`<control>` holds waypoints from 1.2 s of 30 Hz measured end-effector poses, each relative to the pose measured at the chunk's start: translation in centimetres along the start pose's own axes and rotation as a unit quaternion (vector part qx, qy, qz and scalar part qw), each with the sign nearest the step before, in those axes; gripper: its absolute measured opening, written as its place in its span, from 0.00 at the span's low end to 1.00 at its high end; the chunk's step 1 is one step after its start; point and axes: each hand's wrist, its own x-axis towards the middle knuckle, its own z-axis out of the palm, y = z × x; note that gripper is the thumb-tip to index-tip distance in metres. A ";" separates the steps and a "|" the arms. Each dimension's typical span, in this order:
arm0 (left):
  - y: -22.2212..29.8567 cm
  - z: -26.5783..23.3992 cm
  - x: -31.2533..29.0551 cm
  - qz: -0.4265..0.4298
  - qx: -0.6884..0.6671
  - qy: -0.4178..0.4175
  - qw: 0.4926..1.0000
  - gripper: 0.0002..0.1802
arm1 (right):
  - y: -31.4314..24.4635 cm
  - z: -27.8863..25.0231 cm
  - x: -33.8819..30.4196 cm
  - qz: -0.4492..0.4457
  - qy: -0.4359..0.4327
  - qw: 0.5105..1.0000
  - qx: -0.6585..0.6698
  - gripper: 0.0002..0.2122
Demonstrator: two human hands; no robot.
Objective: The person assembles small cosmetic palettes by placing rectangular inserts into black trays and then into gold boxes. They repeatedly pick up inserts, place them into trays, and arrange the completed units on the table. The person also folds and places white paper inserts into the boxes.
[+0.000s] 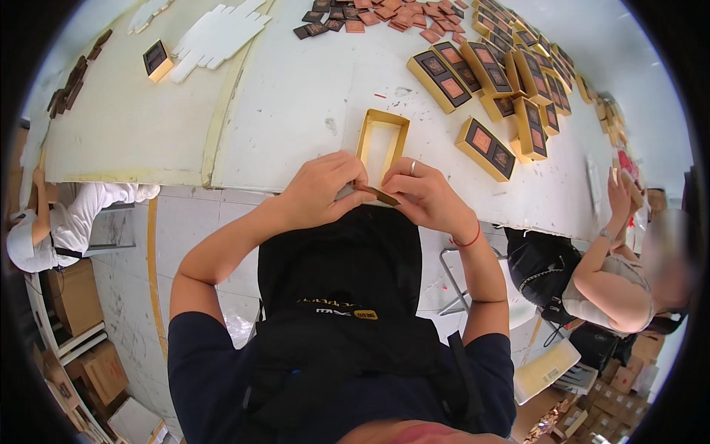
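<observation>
At the table's near edge, both my hands close their fingers on a thin brown-gold piece [382, 196]. My left hand [325, 188] pinches its left end, and my right hand [429, 194], with a ring on one finger, grips the right end. Just beyond my fingers lies a gold card box frame [388, 117], its long sides running away from me. Whether the thin piece is joined to this frame, I cannot tell. The nearest filled gold box [486, 149] sits to the right, showing one orange-brown and one dark square.
Several more filled gold boxes [447, 78] are piled at the far right. Loose orange and dark squares [384, 13] are scattered at the far edge. White glove-shaped cutouts [220, 38] and a small gold box [157, 62] lie far left. Other people [614, 285] sit at both sides.
</observation>
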 end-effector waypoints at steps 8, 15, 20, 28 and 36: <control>1.3 0.9 0.9 -0.177 -0.124 0.049 0.975 0.14 | -0.7 1.6 -1.1 0.011 0.171 0.985 -0.004 0.15; 2.0 1.0 0.9 -0.056 0.112 0.098 0.987 0.15 | 0.2 2.2 -0.8 -0.081 0.151 0.957 -0.233 0.16; 1.2 1.2 -0.4 -0.015 0.084 0.037 0.996 0.15 | -0.8 1.9 -0.3 -0.067 0.118 0.964 -0.228 0.14; 1.1 0.4 0.7 -0.058 0.047 -0.021 0.997 0.13 | -1.6 1.0 0.6 -0.006 0.088 0.985 -0.149 0.11; 0.8 -1.3 1.3 -0.102 -0.092 -0.131 0.982 0.14 | -1.2 2.2 -0.3 -0.013 0.086 0.987 -0.137 0.11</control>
